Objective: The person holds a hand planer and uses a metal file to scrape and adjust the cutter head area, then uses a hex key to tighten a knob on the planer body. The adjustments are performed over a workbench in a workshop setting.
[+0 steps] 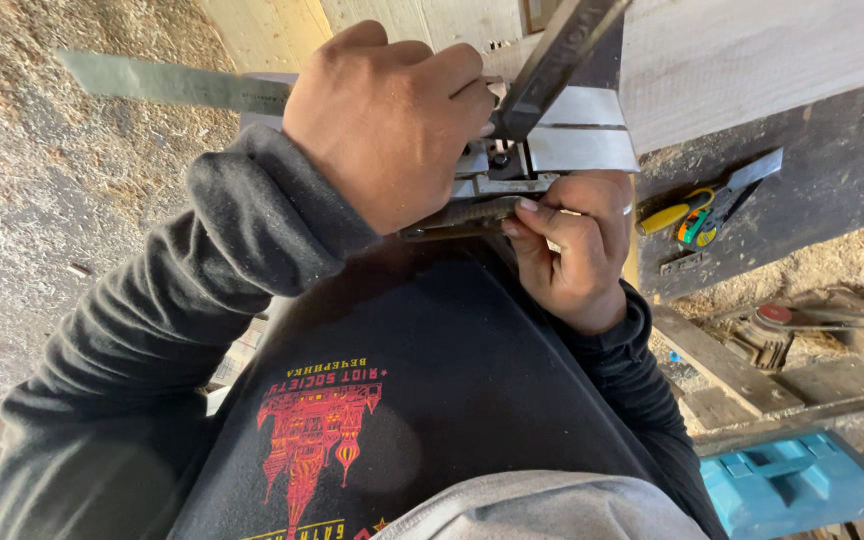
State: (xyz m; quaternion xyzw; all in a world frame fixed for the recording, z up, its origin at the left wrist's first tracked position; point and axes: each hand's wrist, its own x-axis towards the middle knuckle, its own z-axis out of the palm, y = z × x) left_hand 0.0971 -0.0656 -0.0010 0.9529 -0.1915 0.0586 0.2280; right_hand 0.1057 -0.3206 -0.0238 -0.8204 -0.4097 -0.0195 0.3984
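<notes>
My left hand (pixel 382 120) is closed around the lower end of a dark metal bar (pixel 557 55) that slants up to the right. Its fingers press against a grey metal plate assembly (pixel 577 130) with a small bolt (pixel 500 158). Just below, my right hand (pixel 572 250) pinches a dark, flat hand tool (pixel 457 216) held against the underside of that assembly. A long thin steel strip (pixel 172 82) runs out to the left behind my left hand. My black sweatshirt with a red print (pixel 322 430) fills the lower frame.
A yellow-handled tool (pixel 674 214) and a flat scraper (pixel 742 185) lie on a dark bench surface (pixel 832 170) at right. A pale wooden board (pixel 752 50) lies above it. A blue plastic case (pixel 787 480) and a small motor with a red pulley (pixel 767 325) sit lower right. Sawdust (pixel 42 200) covers the floor at left.
</notes>
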